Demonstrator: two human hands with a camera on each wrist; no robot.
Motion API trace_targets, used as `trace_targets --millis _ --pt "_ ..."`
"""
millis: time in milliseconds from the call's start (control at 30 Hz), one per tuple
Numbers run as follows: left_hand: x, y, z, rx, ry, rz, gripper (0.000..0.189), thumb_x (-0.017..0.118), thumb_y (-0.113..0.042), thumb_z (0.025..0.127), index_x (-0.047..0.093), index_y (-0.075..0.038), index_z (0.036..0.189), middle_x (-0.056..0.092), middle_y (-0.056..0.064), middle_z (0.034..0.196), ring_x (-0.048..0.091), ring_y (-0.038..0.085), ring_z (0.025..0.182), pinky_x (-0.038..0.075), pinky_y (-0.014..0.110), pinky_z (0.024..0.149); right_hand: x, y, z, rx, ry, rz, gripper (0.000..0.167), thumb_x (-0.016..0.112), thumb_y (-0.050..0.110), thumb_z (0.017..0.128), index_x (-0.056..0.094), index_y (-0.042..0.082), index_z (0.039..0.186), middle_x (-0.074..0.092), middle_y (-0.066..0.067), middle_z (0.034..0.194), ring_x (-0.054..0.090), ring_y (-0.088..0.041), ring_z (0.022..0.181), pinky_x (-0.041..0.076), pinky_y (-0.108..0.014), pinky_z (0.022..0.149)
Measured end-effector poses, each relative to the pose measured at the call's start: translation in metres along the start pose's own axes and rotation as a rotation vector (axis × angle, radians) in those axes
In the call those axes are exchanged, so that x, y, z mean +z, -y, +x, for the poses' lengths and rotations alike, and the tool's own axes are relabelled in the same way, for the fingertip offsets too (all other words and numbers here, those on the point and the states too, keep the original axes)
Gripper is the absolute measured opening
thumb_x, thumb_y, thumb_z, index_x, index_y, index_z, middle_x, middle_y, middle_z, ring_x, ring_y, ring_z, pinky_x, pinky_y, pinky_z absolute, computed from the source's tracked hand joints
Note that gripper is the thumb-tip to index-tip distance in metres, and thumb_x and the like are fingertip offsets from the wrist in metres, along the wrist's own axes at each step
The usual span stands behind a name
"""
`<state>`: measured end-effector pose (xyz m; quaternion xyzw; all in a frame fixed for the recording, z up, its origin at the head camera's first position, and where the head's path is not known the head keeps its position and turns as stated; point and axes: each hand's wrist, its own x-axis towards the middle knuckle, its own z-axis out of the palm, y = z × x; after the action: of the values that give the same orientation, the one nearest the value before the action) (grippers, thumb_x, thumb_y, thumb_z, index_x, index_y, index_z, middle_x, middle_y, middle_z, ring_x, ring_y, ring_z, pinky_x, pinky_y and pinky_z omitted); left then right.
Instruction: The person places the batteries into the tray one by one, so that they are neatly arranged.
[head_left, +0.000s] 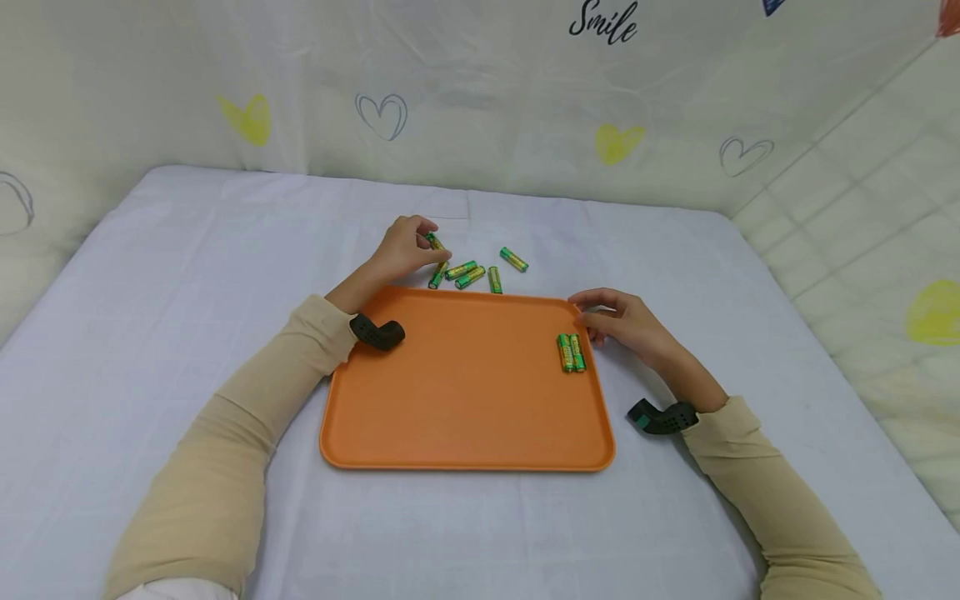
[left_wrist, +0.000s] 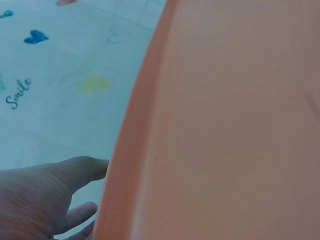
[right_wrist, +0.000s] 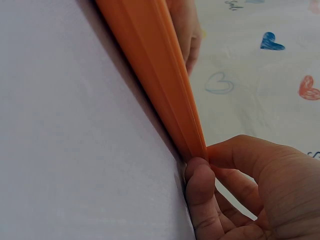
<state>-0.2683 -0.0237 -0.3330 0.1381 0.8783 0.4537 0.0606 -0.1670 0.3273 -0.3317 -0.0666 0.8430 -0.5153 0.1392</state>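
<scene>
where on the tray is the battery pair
In the head view, the battery pair lies on the orange tray, just inside its right rim, toward the far corner.

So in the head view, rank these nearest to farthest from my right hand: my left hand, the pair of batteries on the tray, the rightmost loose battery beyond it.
From your right hand:
1. Pair of batteries: on the tray, near its right edge.
2. Rightmost loose battery: beyond the tray's far edge.
3. Left hand: by the tray's far left corner.
</scene>
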Motion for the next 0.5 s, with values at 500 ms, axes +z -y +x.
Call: trace_targets --millis 500 --pt "-0.0002 0.0025 0.0042 -0.027 -0.004 0.004 0.054 0.069 -0.022 0.091 0.05 0.003 0.135 0.053 0.021 0.124 0.052 0.031 0.113 0.044 0.039 0.098 0.0002 -0.0002 -0.0005 0.008 0.005 0.002 0.041 0.064 0.018 0.095 0.055 0.0 0.131 0.062 0.0 0.106 0.055 -0.01 0.069 0.049 -0.021 0.062"
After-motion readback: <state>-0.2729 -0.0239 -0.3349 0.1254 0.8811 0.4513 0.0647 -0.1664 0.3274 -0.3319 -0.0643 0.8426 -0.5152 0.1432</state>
